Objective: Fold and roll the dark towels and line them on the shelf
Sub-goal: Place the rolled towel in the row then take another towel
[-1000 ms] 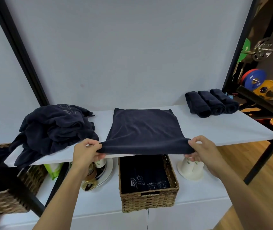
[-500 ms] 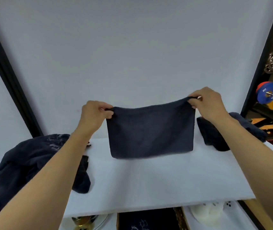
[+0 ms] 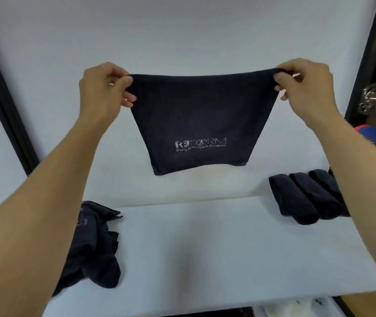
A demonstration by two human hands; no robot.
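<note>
Dark towel (image 3: 196,120) is pinched at top corners by left hand (image 3: 101,88) & right hand (image 3: 305,85), above shelf (image 3: 205,248). If 1 pinch is loosened, corner may be dropped.

even bright light, soft blur, edges bowed

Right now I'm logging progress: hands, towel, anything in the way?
Left hand, right hand each pinch a top corner. Dark towel hangs above the shelf. Three rolled towels right, loose pile left; nothing blocking.
</note>
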